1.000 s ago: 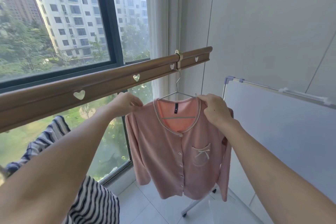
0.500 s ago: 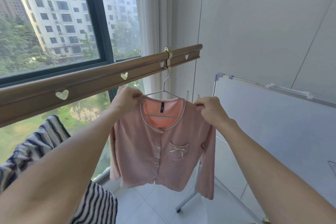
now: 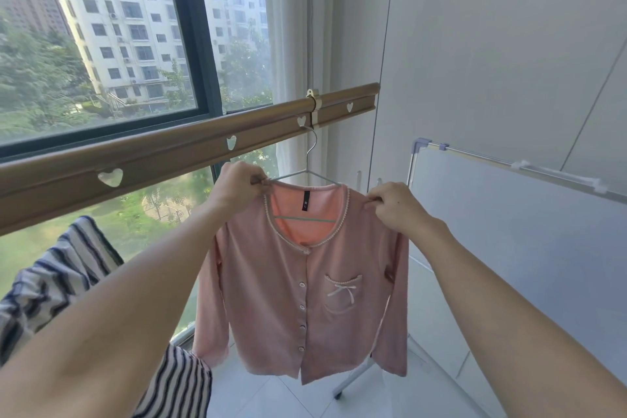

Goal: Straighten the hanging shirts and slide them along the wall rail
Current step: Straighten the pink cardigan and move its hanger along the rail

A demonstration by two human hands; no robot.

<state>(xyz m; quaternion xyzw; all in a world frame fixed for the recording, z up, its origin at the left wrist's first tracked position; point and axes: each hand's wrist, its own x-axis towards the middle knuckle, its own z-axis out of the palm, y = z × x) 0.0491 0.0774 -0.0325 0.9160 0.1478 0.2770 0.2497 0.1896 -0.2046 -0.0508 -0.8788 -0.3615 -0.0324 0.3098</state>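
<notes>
Pink buttoned shirt [image 3: 302,285] hangs on a wire hanger [image 3: 307,170] hooked under the brown wall rail [image 3: 190,149], near the rail's right end. Head view: I see the left hand [image 3: 237,185] pinching the shirt's left shoulder, fingers curled; the right hand [image 3: 395,205] pinches the other shoulder likewise. Striped shirt [image 3: 68,285] hangs below the rail, further left.

The striped shirt [image 3: 68,282] runs off the left and bottom edges, its hanger hidden.
</notes>
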